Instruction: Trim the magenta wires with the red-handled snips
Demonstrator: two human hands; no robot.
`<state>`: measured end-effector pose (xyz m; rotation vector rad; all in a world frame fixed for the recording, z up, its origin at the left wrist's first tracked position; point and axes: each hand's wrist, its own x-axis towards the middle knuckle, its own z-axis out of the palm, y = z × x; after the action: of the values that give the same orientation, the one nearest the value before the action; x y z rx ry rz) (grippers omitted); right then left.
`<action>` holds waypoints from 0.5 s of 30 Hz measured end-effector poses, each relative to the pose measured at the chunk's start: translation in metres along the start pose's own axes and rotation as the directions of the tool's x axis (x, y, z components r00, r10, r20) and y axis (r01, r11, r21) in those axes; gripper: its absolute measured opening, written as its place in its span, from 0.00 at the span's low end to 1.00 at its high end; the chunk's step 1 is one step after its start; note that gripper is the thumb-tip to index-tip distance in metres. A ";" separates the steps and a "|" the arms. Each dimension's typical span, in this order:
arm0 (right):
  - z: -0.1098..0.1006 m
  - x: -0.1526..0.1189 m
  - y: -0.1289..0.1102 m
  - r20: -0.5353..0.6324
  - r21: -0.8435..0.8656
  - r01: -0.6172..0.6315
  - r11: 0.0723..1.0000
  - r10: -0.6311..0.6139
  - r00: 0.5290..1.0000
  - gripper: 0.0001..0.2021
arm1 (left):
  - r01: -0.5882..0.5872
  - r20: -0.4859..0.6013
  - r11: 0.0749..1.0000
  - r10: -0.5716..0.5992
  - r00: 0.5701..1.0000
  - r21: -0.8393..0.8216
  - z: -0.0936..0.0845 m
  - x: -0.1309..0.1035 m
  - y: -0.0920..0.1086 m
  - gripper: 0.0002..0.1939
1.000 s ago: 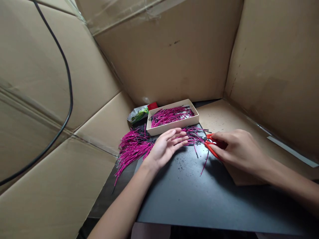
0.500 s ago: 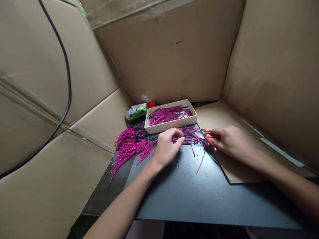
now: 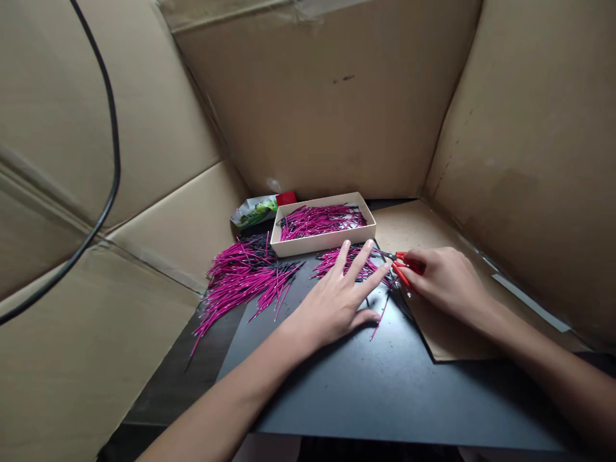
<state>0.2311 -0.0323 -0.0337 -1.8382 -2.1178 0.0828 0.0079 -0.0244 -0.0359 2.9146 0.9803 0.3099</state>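
Note:
My left hand (image 3: 339,298) is spread, palm down, over the near side of a small pile of magenta and black wires (image 3: 327,260). My right hand (image 3: 443,276) is closed around the red handles of scissors (image 3: 405,273), whose blades point left at the pile's right end. A cream box (image 3: 322,242) full of similar wires stands just behind the pile. To the left lies a larger heap of magenta wires (image 3: 235,279) with black ends. One loose wire (image 3: 380,321) rests on the dark surface beside my left thumb.
Cardboard walls (image 3: 308,115) enclose the work area. A flat cardboard sheet (image 3: 447,333) lies under my right hand. Behind the box's left end is a green and white packet (image 3: 255,212) with a red part. A black cable (image 3: 114,141) hangs at the left.
My left hand has opened from a curled pose, its fingers now spread over the wires. The small pile now shows apart from the left heap. The view has shifted slightly.

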 end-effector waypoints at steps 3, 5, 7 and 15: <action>0.000 0.000 0.000 0.039 -0.002 0.020 1.000 -0.020 0.999 0.14 | 0.026 0.033 0.999 -0.027 0.999 0.023 0.000 0.001 0.003 0.41; 0.001 0.000 0.000 0.059 0.001 0.027 1.000 -0.027 0.998 0.13 | 0.042 0.044 0.999 -0.043 0.998 0.028 0.000 0.001 0.005 0.40; 0.000 0.001 0.001 0.069 0.014 0.030 0.999 -0.031 0.997 0.12 | 0.053 0.058 0.998 -0.054 0.997 0.029 0.000 0.001 0.006 0.40; 0.000 0.001 -0.001 0.054 -0.015 0.026 1.000 -0.025 0.998 0.13 | 0.083 0.062 0.996 -0.085 0.994 0.037 -0.001 0.001 0.004 0.38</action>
<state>0.2305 -0.0316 -0.0331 -1.8371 -2.1838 0.1114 0.0105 -0.0273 -0.0339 2.8833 1.1058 0.1971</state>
